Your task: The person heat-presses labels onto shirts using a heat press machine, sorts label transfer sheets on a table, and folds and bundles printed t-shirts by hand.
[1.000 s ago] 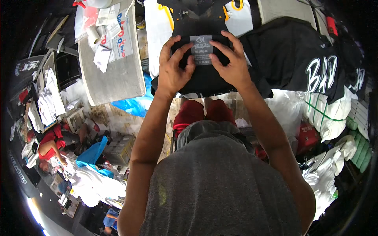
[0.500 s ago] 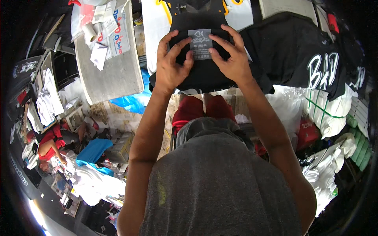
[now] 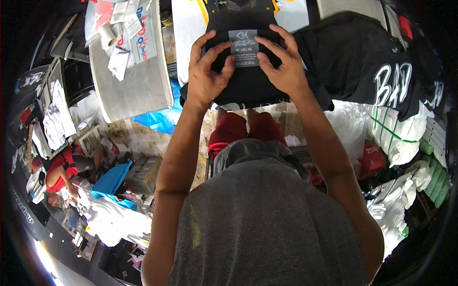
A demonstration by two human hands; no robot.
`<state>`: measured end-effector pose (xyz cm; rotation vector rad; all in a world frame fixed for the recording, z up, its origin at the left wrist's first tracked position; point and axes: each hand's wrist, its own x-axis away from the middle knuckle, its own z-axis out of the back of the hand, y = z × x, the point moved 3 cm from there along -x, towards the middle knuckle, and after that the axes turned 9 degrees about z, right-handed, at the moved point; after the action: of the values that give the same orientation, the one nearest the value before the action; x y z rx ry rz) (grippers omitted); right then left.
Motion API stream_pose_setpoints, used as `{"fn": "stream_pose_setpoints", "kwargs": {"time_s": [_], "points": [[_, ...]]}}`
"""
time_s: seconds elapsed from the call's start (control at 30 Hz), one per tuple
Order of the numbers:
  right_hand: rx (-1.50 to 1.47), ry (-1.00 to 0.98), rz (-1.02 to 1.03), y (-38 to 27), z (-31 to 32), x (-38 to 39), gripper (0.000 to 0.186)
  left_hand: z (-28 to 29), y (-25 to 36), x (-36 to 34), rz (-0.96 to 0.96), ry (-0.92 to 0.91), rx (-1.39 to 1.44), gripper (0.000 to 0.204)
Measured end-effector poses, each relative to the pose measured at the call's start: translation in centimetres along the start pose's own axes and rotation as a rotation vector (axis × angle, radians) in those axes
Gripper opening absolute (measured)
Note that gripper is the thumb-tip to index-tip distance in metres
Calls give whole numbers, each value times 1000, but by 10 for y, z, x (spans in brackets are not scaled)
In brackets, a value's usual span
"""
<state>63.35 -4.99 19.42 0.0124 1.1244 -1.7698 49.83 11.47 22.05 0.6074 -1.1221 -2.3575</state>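
Observation:
A black fabric item (image 3: 253, 83) lies over a narrow dark board (image 3: 241, 14) at the top middle, with a grey rectangular label with white print (image 3: 244, 50) on it. My left hand (image 3: 210, 71) rests at the label's left side, fingers spread, tips on the fabric and by the label's edge. On the other side my right hand (image 3: 285, 64) has its fingers apart, index tip and thumb at the label's right edge. Behind the board is a white cloth (image 3: 186, 38) with yellow shapes.
Grey board (image 3: 129, 95) with papers and plastic bag at left; black printed garments (image 3: 353, 57) at right; blue plastic (image 3: 157, 121) below; wrapped white bundle (image 3: 396, 138) lower right. A person in red (image 3: 62, 178) works at far left among white piles.
My hands, the fabric and the surroundings all sit slightly higher in the picture than a second ago. The finger positions around the label are nearly the same.

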Motion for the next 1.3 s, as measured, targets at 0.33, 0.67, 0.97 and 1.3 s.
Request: {"fn": "stream_pose_setpoints", "kwargs": {"time_s": [0.33,0.67,0.97,1.3], "points": [[-58,18,-7,2,0,1,41,0,-5,-1,-43,19,-5,27],[-26,-1,7,5,-1,2,41,0,-7,-1,-13,1,45,28],[-25,-5,24,3,-1,3,42,-2,-8,-1,-29,11,39,29],[-34,18,9,1,0,0,45,-2,-6,-1,6,7,41,36]]}}
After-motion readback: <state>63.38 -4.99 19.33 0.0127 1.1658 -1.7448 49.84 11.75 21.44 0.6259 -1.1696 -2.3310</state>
